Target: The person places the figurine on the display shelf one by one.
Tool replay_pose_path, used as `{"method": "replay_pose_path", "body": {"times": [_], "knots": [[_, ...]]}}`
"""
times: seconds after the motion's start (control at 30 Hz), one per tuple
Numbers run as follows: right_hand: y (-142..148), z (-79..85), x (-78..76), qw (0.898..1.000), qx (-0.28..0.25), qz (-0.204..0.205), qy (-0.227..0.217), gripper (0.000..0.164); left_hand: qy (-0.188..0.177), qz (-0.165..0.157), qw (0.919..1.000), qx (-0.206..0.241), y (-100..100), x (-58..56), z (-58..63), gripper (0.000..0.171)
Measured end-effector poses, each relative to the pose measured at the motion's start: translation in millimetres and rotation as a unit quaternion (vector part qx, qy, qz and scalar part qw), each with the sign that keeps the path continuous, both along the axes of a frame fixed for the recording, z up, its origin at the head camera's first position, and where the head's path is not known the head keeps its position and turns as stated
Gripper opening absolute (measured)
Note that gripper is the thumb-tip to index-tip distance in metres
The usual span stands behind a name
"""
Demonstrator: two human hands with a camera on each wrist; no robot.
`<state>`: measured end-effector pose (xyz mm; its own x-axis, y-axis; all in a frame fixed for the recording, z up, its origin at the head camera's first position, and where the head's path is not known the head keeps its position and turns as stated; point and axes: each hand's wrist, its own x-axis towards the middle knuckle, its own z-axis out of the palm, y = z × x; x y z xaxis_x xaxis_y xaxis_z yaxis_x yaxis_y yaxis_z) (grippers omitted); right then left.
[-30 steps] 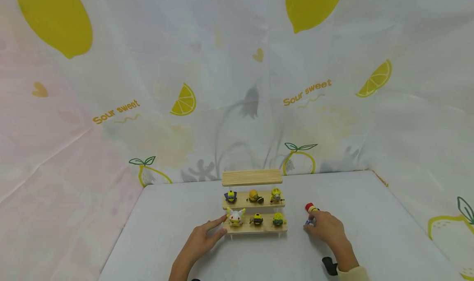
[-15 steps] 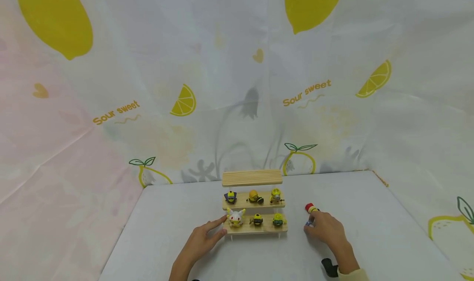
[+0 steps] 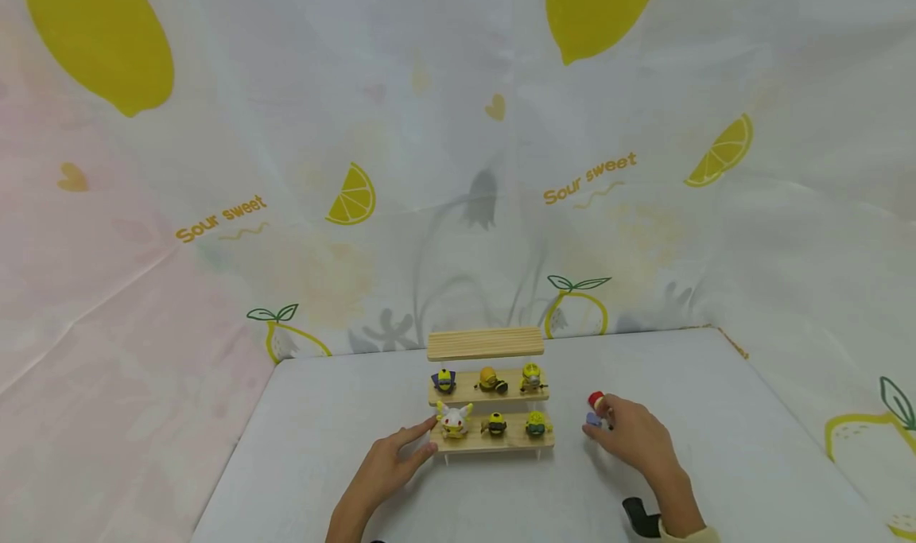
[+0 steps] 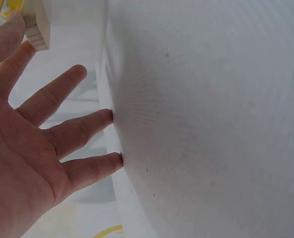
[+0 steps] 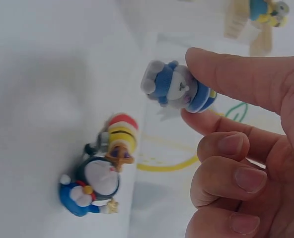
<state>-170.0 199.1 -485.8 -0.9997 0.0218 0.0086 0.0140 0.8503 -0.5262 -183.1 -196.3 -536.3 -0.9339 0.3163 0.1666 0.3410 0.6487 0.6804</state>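
Observation:
My right hand (image 3: pixel 637 440) pinches a small blue-and-white animal figurine (image 5: pixel 174 87) between thumb and index finger, above the table at the right. Its other fingers curl toward the palm. Below and beyond it on the table, in the right wrist view, are a red-and-yellow figurine (image 5: pixel 121 135) and a blue figurine with a white face and a star (image 5: pixel 95 183). My left hand (image 3: pixel 386 471) has its fingers spread, with thumb and index touching the left end of a small wooden tiered shelf (image 3: pixel 494 444). Two other left fingertips rest on the white surface (image 4: pixel 201 109).
Several yellow toy figures stand on the shelf's two lower tiers, among them a white-hooded one (image 3: pixel 454 421). The top tier (image 3: pixel 487 343) bears nothing visible. A white cloth with lemon prints (image 3: pixel 444 129) hangs behind the table.
My right hand has lifted slightly off the table with the blue-and-white figurine between its fingers. My left hand stays at the shelf's end.

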Motion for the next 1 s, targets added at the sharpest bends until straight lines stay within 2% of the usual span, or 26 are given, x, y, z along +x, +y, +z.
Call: {"method": "replay_pose_path", "body": {"times": [0.27,0.6,0.8,1.0], "knots": [[-5.8,23.8,2.0,0.998,-0.025,-0.001,0.051,0.030,0.002,0.001,1.0000,0.003,-0.1,-0.7,0.5,0.047],[-21.5,55.6,-3.7,0.994,-0.036,0.008,0.102,0.036,0.003,-0.002,1.0000,0.003,0.5,-0.1,1.6,0.048],[-35.6,70.4,-13.6,0.989,-0.047,0.027,0.138,0.032,0.002,0.003,1.0000,0.005,0.6,-1.0,1.4,0.047],[-51.9,74.9,-26.9,0.985,-0.063,0.045,0.153,0.031,-0.003,0.003,1.0000,0.004,0.1,0.0,0.8,0.047]]}}
